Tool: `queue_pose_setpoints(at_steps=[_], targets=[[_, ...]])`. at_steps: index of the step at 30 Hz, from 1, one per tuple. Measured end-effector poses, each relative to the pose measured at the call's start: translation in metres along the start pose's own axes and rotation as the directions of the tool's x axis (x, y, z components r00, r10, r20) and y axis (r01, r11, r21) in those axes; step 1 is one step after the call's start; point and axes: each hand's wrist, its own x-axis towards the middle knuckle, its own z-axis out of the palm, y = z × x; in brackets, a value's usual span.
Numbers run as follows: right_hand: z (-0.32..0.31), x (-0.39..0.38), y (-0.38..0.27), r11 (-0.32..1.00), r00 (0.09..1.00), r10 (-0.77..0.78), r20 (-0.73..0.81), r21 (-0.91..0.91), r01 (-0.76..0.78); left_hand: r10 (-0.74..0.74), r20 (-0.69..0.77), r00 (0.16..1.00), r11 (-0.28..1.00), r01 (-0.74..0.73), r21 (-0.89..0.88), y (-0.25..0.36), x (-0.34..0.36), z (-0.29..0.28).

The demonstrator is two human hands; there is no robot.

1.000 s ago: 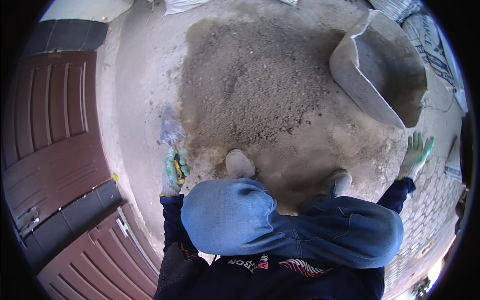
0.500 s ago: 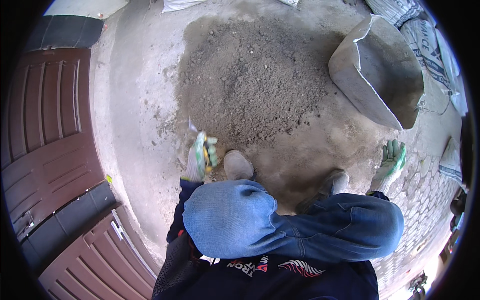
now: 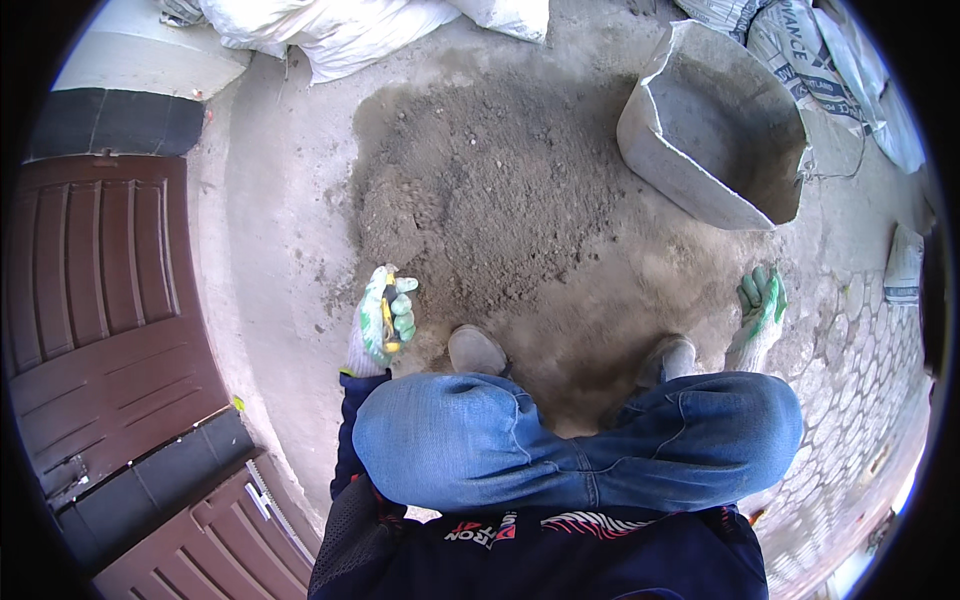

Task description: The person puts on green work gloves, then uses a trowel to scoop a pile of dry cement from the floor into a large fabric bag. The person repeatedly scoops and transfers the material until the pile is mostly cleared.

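My left hand (image 3: 378, 318), in a white and green knitted work glove, is closed around the yellow-and-black handle of a trowel (image 3: 391, 318). Its blade is hard to tell from the grey mix beyond the fingers. The hand is at the near left edge of a spread pile of grey sand or dry mortar (image 3: 490, 190). On the far side of my knees, to the right, my right hand (image 3: 762, 308) wears a matching glove. Its palm is turned up, the fingers are loosely bent, and nothing lies in it.
A cut-open grey tub (image 3: 650, 150) with a jagged rim lies tilted right of the pile. Printed sacks (image 3: 800, 60) are stacked behind it, and white sacks (image 3: 340, 40) lie at the far left. A brown panelled door (image 3: 95, 260) lines the left. Paving stones (image 3: 850, 350) start at right.
My left hand has shifted slightly left, still holding the trowel. The right hand has moved a little left and away from me, its fingers more bent. The view has shifted, showing more sacks at the top.
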Motion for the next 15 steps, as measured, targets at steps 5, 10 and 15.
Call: queue_pose_setpoints(at_steps=[5,10,15], targets=[[0.006,0.003,0.005,0.993,0.998,0.062,-0.019,0.099,-0.060,-0.040,0.056,0.998,0.995,0.035,0.093,0.048,-0.042,0.024],[-0.002,0.003,0.013,0.979,0.995,0.097,-0.007,0.179,-0.094,-0.125,0.198,0.972,0.977,0.086,0.195,0.095,-0.054,0.087],[-0.024,-0.001,0.008,0.967,0.993,0.115,-0.041,0.234,-0.102,-0.141,0.434,0.890,0.899,-0.068,0.432,0.137,-0.050,0.193]])
